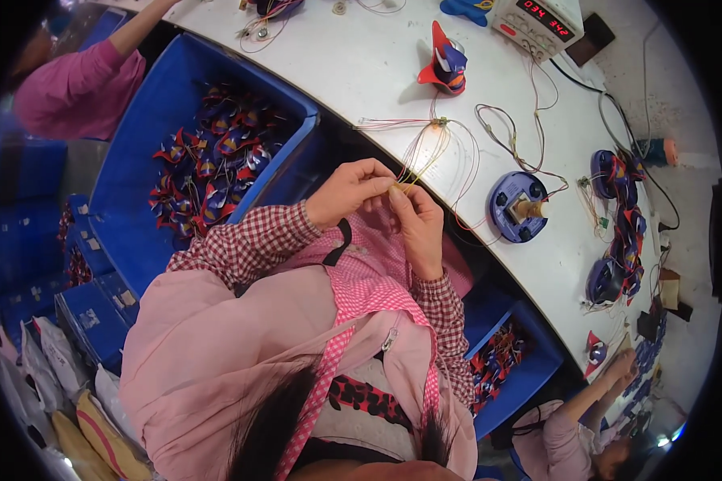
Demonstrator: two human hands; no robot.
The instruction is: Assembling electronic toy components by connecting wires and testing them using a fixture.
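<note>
In front of my chest, at the edge of the white table (361, 72), my two hands are close together. My left hand (349, 192) pinches thin wires between thumb and forefinger. My right hand (421, 224) is closed on the same wires, its thumb up beside the left fingertips. The yellow, white and red wires (427, 156) run up from my fingers to a small circuit board (440, 122) on the table. Just beyond it stands a red and purple plastic part (445, 64) with pointed fins. The wire ends are hidden in my fingers.
A round purple fixture (505, 218) with a cable lies to the right, below a power supply (537, 28). More finned assemblies (618, 232) sit further right. Blue bins (128, 184) of similar parts stand at left and lower right (529, 385). Co-workers' arms (80, 80) show at both sides.
</note>
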